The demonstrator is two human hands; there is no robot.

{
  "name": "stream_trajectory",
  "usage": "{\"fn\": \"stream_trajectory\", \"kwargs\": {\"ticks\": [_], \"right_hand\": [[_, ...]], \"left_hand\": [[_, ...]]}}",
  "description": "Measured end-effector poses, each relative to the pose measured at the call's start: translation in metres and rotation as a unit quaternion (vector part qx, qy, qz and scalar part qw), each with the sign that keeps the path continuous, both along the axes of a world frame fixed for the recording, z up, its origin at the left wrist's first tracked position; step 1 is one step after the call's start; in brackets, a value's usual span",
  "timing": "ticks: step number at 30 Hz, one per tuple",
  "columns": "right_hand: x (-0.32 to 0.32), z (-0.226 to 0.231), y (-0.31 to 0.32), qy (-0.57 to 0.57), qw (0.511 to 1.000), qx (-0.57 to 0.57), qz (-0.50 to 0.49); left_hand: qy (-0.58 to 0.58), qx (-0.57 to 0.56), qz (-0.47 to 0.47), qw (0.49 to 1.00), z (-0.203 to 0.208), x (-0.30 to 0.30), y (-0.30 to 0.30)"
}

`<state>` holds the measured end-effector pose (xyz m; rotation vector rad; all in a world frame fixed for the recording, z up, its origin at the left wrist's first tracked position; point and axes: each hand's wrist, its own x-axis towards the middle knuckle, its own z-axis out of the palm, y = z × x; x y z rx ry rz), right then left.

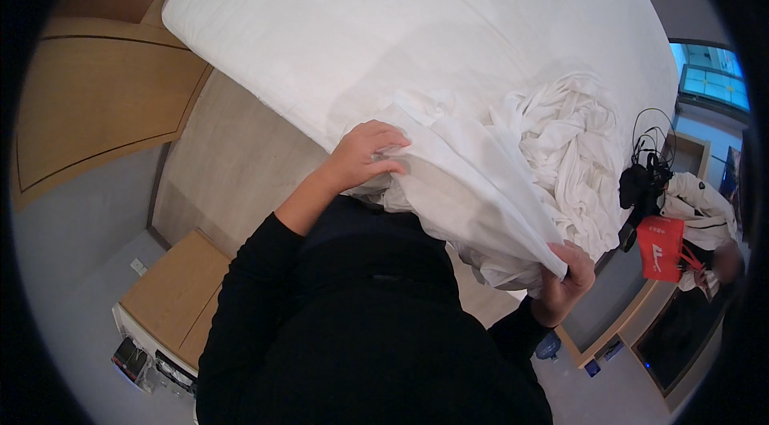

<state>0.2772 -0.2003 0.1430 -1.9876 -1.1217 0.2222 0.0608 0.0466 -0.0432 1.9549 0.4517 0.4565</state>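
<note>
Head view: sheet [481, 177], white, is bunched at the near edge of the bed [320, 16], in front of the person's torso, stretched btwn both hands. L hand [364, 157] is at the sheet's L end, fingers curled, thumb a bit apart from them w/ a narrow gap; can't tell if cloth is pinched there. R hand [567, 279] holds the sheet's R end, thumb and fingers closed on the folded edge. Some cloth hangs below, btwn the hands. White heap [573, 145], v. crumpled, lies on the bed just beside the sheet, to the R; can't tell if it's the same cloth. Both sleeves [256, 273] are black.

L side: wood panel [112, 100] near the bed's corner, pale floor [232, 132] alongside, wood-topped cabinet [172, 289] lower down. R side: black bag [641, 185] w/ cables, near the bed; red bag [661, 249] just below it, pale jacket [697, 201] next to both. Blue jug [549, 346] is on the floor, below the R hand in view.
</note>
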Motion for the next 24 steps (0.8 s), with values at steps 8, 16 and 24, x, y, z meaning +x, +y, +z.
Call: {"fn": "stream_trajectory", "kwargs": {"ticks": [8, 16, 24], "right_hand": [[0.000, 0.003, -0.005, 0.005, 1.000, -0.006, -0.007], [0.002, -0.001, -0.006, 0.046, 0.999, -0.014, -0.016], [0.003, -0.005, -0.003, 0.122, 0.989, -0.029, -0.075]], "left_hand": [[-0.030, -0.050, 0.239, 0.969, 0.013, -0.012, 0.013], [-0.012, 0.115, 0.259, 0.959, 0.035, -0.044, 0.050], [-0.027, -0.077, 0.333, 0.939, 0.032, -0.030, 0.019]]}}
